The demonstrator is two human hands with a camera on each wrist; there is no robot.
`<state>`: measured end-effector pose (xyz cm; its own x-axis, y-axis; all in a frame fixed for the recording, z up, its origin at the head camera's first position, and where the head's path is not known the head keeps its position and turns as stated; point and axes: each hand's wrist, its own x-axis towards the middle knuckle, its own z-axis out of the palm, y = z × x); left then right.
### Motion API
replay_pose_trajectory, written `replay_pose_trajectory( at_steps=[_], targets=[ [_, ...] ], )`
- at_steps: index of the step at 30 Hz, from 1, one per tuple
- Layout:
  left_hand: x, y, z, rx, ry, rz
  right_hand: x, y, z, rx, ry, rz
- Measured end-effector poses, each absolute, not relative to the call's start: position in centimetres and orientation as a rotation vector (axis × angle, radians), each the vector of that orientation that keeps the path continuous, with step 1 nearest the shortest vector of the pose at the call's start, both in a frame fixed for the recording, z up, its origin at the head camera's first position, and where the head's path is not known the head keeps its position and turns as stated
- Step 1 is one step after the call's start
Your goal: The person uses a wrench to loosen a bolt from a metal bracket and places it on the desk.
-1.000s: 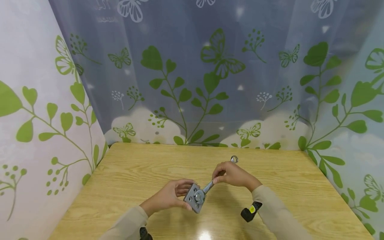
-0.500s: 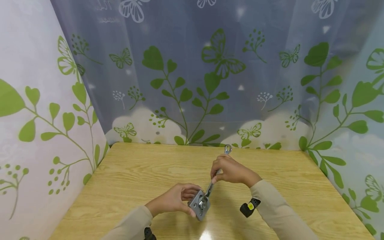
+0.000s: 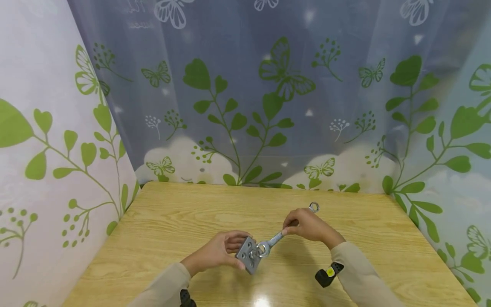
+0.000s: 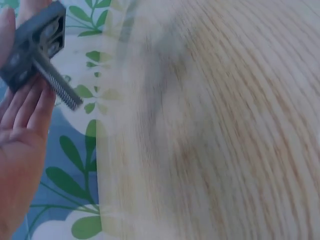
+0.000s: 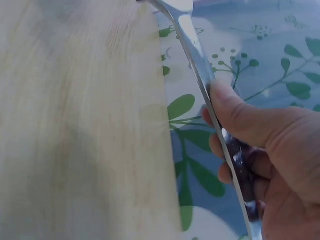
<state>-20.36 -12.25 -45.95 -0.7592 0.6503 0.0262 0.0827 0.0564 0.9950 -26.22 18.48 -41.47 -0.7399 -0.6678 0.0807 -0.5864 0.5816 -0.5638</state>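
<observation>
My left hand [image 3: 212, 253] grips a grey square metal plate [image 3: 245, 261] by its edges, thumb in front and fingers behind. The plate has several holes, and a bolt with a hex nut [image 3: 253, 254] runs through its middle. In the left wrist view the threaded bolt shank [image 4: 59, 82] juts from the plate's back. My right hand [image 3: 308, 225] pinches a combination wrench [image 3: 275, 238] along its handle. The wrench's open end lies right beside the nut in the head view; its ring end [image 3: 314, 207] points away past my knuckles. The right wrist view shows the thumb along the shiny handle [image 5: 197, 57].
Both hands are above a light wood-grain table [image 3: 184, 209]. A patterned curtain [image 3: 245, 106] with green leaves and butterflies hangs behind the table and along both sides. Black wrist straps [image 3: 327, 275] sit over the sleeves.
The wrench swung upright over the nut, then back down to the right, its open end coming away from the nut. The plate shifted slightly right and back left, still held in my left hand.
</observation>
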Motion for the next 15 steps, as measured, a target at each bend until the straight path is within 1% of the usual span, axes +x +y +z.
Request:
replay_pose_trajectory(
  at_steps=[6, 11, 15],
  targets=[
    [-20.3, -11.8, -46.1, 0.544, 2.073, 1.907, -25.2, 19.1, -43.1, -0.767, 2.662, -1.097],
    [-20.3, -11.2, -46.0, 0.347, 2.176, 2.051, -24.0, 18.5, -44.0, -0.495, 2.647, -1.312],
    [-20.4, -10.8, -46.0, 0.253, 2.270, 2.096, -23.2, 17.9, -44.9, -0.290, 2.694, -1.383]
  ],
)
